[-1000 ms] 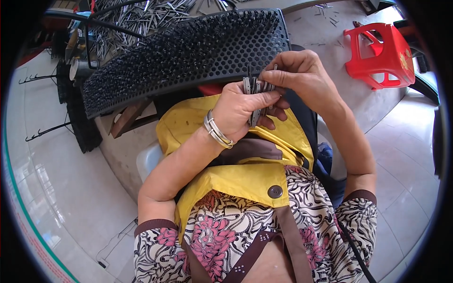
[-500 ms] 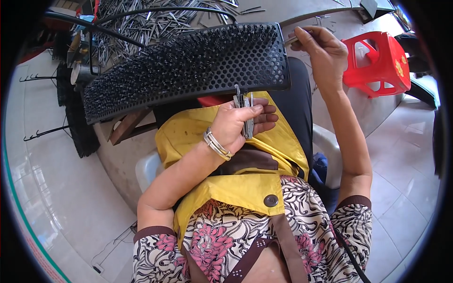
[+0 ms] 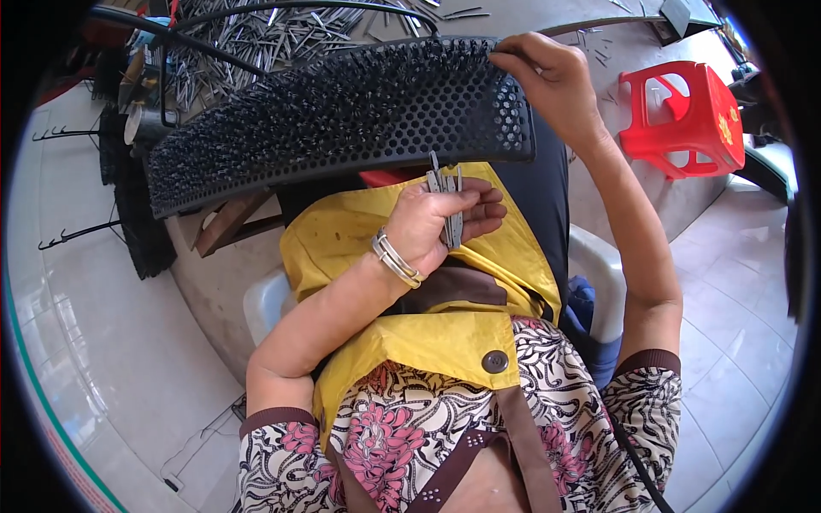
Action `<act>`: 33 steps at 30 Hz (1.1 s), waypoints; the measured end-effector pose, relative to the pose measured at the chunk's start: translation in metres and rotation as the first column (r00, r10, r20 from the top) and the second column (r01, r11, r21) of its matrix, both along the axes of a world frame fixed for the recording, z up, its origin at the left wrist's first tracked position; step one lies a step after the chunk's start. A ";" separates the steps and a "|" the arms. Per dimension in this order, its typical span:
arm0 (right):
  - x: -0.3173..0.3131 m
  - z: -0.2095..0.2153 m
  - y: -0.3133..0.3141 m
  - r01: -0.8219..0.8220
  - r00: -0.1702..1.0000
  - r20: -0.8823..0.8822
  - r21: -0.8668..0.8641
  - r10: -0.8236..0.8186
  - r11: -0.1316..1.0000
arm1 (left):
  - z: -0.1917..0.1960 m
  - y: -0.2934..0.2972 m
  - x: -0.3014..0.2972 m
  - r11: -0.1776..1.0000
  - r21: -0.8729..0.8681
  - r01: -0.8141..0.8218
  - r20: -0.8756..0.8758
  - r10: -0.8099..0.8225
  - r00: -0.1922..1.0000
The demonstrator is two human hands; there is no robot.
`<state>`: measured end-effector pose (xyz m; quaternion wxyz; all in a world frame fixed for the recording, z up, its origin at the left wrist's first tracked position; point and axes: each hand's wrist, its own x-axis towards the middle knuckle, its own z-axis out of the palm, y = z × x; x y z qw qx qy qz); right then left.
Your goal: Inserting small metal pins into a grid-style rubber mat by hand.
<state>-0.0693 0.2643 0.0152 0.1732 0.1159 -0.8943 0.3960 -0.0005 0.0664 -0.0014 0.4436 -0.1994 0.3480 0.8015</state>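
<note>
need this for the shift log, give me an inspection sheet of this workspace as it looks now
surface: grey worktop, partly hidden by the panel.
job's things: curved black perforated panel studded with pins; bundle of metal pins.
clutter: loose metal pins heaped on the worktop.
grippers: left hand grips the bundle; right hand pinches at the panel's top right edge.
cables: black cable arcs above the panel.
surroundings: red plastic stool, pale tiled floor, yellow apron.
</note>
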 end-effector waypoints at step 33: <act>0.057 0.006 -0.019 0.080 0.948 0.318 -0.252 0.005 0.964 | 0.011 -0.004 -0.003 0.965 0.133 0.227 0.001 -0.229 0.973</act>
